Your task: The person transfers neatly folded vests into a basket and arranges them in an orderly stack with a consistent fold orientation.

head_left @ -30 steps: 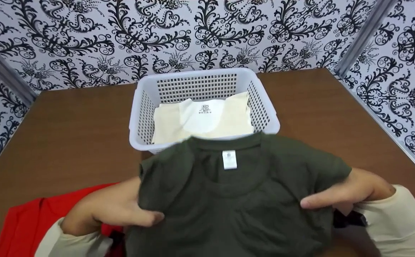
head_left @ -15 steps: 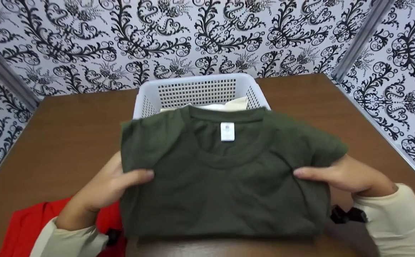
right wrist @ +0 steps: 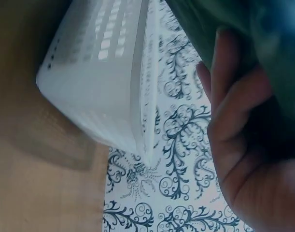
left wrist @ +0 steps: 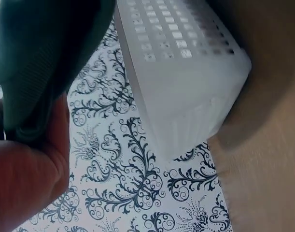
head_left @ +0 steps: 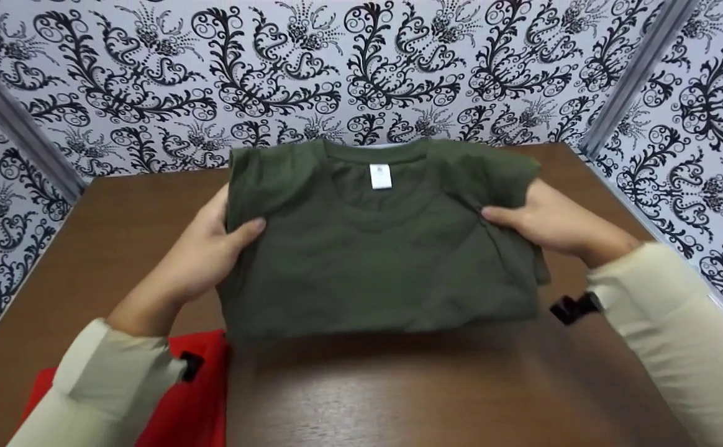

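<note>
A dark green T-shirt point(head_left: 374, 261), folded into a wide rectangle with a white neck label, hangs between both hands in the head view. My left hand point(head_left: 209, 248) grips its left side, thumb on the front and fingers behind. On the other side my right hand point(head_left: 560, 220) holds the shirt the same way near the sleeve. In the right wrist view, curled fingers point(right wrist: 229, 92) lie under the green cloth. A white plastic basket point(left wrist: 186, 82) shows in both wrist views, below and beyond the shirt; the shirt covers nearly all of it in the head view.
Red folded cloth point(head_left: 197, 397) lies on the brown table point(head_left: 368, 391) at the front left, partly under the left forearm. Walls with a black-and-white scroll pattern point(head_left: 361, 74) close off the back and both sides.
Both hands have carried the green T-shirt forward and up, over the basket. The basket and the cream garment inside it, visible earlier, are now hidden behind the shirt in the head view.
</note>
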The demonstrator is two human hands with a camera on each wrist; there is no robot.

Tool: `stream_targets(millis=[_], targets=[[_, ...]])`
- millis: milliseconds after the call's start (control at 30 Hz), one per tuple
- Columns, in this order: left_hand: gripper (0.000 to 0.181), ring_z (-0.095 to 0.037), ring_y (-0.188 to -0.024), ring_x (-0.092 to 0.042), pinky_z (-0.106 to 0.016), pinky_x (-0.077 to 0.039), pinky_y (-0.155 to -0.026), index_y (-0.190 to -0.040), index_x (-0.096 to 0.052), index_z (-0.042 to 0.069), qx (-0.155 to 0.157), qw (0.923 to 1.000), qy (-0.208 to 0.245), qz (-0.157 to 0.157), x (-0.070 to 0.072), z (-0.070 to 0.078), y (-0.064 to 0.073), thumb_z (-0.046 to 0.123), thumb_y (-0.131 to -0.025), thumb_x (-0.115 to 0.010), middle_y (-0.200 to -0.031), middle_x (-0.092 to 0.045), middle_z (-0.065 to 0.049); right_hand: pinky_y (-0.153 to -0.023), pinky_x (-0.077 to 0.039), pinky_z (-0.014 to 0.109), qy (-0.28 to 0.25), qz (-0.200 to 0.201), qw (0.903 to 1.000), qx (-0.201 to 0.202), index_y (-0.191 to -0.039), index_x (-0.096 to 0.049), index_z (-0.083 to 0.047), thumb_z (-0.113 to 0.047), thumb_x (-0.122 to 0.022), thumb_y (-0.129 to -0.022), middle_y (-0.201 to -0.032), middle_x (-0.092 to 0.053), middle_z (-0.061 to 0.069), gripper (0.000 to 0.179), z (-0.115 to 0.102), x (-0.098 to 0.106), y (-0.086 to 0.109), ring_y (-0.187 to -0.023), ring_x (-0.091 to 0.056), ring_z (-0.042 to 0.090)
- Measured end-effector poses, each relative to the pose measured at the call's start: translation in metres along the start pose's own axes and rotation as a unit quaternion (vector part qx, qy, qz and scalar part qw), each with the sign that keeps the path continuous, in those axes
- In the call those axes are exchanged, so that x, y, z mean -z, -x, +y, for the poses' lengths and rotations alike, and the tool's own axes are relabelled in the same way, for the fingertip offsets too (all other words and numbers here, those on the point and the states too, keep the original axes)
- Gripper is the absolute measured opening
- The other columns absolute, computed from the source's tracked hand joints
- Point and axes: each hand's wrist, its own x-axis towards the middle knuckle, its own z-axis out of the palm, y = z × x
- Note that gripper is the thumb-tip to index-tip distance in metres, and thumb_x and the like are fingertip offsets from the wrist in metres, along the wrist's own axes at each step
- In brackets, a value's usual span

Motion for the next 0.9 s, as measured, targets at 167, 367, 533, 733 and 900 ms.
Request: stream_targets(millis=[167, 367, 533, 733, 900], targets=[[0.051, -0.03, -0.118, -0.057, -0.047, -0.048, -0.1, -0.151, -0.037, 0.013, 0.01, 0.9993, -0.026, 0.024, 0.004, -0.007, -0.026, 0.006, -0.102, -0.049, -0.14, -0.053, -0.014, -0.118, -0.031, 0.052, -0.001, 0.007, 0.9999, 0.015, -0.15, -0.034, 0.0, -0.017, -0.062, -0.097, -0.147, -0.046, 0.023, 0.063, -0.009, -0.001, -0.032, -0.135, -0.047, 0.036], [0.047, -0.032, -0.12, -0.057, -0.05, -0.045, -0.106, -0.146, -0.043, 0.006, 0.018, 0.9968, -0.063, 0.046, 0.007, -0.011, -0.051, 0.003, -0.099, -0.051, -0.138, -0.055, -0.019, -0.114, -0.037, 0.051, 0.025, 0.003, 0.9996, 0.013, -0.138, -0.045, 0.001, -0.007, -0.058, -0.097, -0.134, -0.055, 0.021, 0.044, -0.016, 0.0, -0.061, -0.125, -0.054, 0.034], [0.045, -0.033, -0.12, -0.055, -0.05, -0.043, -0.108, -0.143, -0.046, 0.006, 0.019, 0.9914, -0.112, 0.064, 0.007, -0.017, -0.065, 0.003, -0.098, -0.053, -0.137, -0.056, -0.019, -0.113, -0.038, 0.05, 0.029, -0.01, 0.9995, 0.011, -0.134, -0.048, 0.001, -0.002, -0.056, -0.095, -0.133, -0.056, 0.021, 0.039, -0.013, -0.005, -0.08, -0.124, -0.054, 0.034], [0.05, -0.039, -0.128, -0.053, -0.053, -0.039, -0.111, -0.146, -0.043, 0.008, 0.014, 0.9803, -0.177, 0.085, 0.006, -0.029, -0.079, 0.005, -0.098, -0.055, -0.14, -0.055, -0.023, -0.115, -0.033, 0.053, 0.072, 0.011, 0.997, 0.025, -0.135, -0.044, 0.006, 0.001, -0.055, -0.093, -0.134, -0.051, 0.027, 0.044, -0.006, -0.009, -0.099, -0.129, -0.048, 0.04], [0.053, -0.041, -0.131, -0.052, -0.054, -0.039, -0.112, -0.15, -0.041, 0.012, 0.022, 0.9695, -0.221, 0.103, 0.004, -0.041, -0.083, 0.008, -0.098, -0.054, -0.143, -0.054, -0.022, -0.118, -0.027, 0.057, 0.136, 0.034, 0.9893, 0.039, -0.139, -0.034, 0.012, -0.001, -0.054, -0.093, -0.141, -0.043, 0.037, 0.052, -0.004, -0.017, -0.111, -0.136, -0.039, 0.05]])
